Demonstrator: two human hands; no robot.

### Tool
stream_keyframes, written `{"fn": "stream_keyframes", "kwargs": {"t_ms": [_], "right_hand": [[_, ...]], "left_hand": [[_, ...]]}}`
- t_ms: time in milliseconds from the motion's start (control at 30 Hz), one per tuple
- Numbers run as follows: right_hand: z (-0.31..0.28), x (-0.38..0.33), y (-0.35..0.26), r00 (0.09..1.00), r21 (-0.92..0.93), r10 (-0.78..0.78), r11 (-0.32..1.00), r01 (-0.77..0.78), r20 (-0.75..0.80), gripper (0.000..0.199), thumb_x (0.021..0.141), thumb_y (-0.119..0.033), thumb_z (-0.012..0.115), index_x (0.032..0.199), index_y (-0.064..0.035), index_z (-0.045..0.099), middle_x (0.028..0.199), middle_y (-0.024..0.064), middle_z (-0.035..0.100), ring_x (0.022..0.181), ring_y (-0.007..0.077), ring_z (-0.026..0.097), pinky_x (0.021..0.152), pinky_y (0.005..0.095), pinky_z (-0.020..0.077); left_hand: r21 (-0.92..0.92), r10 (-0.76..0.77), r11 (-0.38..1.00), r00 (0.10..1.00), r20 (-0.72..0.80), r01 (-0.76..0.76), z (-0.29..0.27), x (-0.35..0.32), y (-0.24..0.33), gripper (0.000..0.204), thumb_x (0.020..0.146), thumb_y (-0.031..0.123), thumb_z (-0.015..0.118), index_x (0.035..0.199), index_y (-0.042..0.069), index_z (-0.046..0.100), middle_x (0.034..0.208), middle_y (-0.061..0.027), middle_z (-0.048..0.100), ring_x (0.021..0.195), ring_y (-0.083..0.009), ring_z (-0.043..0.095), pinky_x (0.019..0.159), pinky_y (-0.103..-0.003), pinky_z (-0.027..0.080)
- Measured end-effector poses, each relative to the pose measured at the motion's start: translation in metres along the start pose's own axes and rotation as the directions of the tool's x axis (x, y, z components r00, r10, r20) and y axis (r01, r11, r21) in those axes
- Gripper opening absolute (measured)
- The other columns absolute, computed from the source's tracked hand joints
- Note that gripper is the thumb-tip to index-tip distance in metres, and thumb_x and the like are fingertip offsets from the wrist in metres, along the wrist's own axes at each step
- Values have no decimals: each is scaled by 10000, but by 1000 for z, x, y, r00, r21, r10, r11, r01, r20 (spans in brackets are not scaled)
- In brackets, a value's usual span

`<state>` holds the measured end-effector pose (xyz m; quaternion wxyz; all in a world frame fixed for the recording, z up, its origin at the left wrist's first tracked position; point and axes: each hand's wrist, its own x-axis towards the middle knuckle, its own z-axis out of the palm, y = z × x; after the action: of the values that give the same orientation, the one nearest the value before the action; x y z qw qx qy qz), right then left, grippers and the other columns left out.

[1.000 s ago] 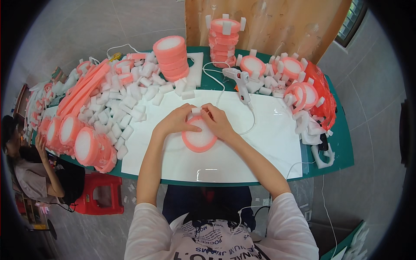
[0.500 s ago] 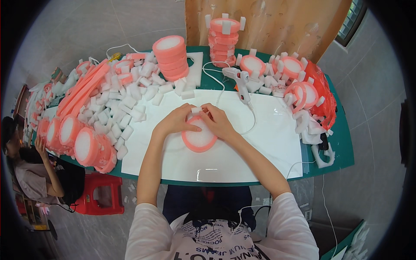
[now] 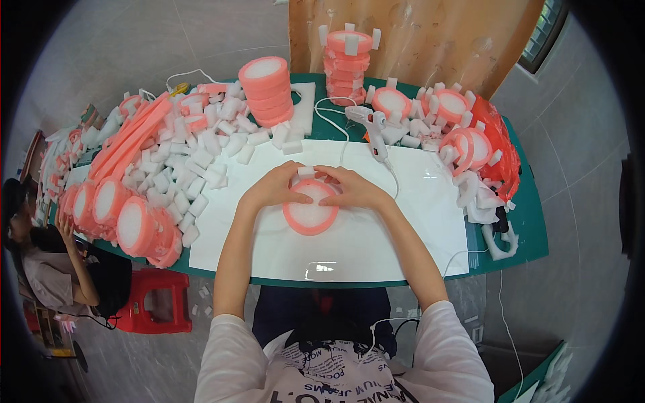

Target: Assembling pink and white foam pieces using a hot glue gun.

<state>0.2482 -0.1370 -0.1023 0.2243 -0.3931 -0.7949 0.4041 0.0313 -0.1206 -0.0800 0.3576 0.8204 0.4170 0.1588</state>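
A round foam disc (image 3: 309, 216), white in the middle with a pink foam rim, lies on the white sheet in front of me. At its far edge stands a small white foam block (image 3: 306, 172), touching the rim. My left hand (image 3: 279, 185) curls round the disc's left side, thumb laid over the white face and fingertips by the block. From the other side my right hand (image 3: 353, 188) grips the disc likewise, its thumb reaching onto the face and its fingers near the block. The fingertips behind the block are partly hidden.
A white glue gun (image 3: 371, 127) with a cord lies beyond my right hand. Loose white foam blocks (image 3: 161, 181) and pink strips (image 3: 131, 138) heap up at left. Stacked discs (image 3: 265, 94) stand at the back. A red plastic bag (image 3: 497, 141) lies at right; a person (image 3: 54, 269) sits far left.
My right hand has shifted its grip: its thumb now rests over the disc's face instead of by the block, and its wrist has moved outward to the right. The left hand stays put.
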Motion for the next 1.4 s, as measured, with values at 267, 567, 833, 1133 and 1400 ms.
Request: {"fn": "stream_keyframes", "kwargs": {"t_ms": [267,567,833,1133,1400], "right_hand": [[0,-1,-3,999,9,31,999,-31,12,729,681,-220,713,1298,-96,347,1180,85,506,1014,226,481,907,330,387],[-3,-6,-7,999,-21,14,1000,-13,52,855,624,-229,757,1328,-99,289,1239,131,443,1093,249,447,957,346,351],[-3,-6,-9,994,5,15,1000,-15,104,1133,506,-314,810,1379,-141,107,1262,172,367,1168,303,363,985,367,303],[-1,-8,-12,991,-145,-49,987,67,125,1186,474,-292,815,1382,-147,67,1275,166,373,1123,332,360,971,393,292],[-3,-8,-16,998,-80,-29,996,34,64,1117,522,-245,792,1381,-140,85,1271,164,389,1113,330,381,969,390,306]], "left_hand": [[13,-10,1000,1000,-7,10,1,1,0,671,567,302,758,1122,17,511,946,-137,531,850,-265,519,750,-323,427],[8,-9,1000,1000,-14,9,0,0,-3,671,561,307,761,1112,10,519,941,-141,538,840,-265,525,743,-321,430],[-23,-14,1000,998,-58,13,-1,0,-4,697,548,282,776,1139,25,510,941,-134,570,809,-242,547,733,-312,448],[-8,17,1000,996,-83,-17,0,2,-7,629,554,244,773,1085,-2,544,877,-125,581,761,-212,538,705,-290,450],[-40,95,994,976,-196,-104,-2,4,-16,602,568,218,761,1083,-4,541,914,-126,573,793,-211,536,722,-296,449]]}}
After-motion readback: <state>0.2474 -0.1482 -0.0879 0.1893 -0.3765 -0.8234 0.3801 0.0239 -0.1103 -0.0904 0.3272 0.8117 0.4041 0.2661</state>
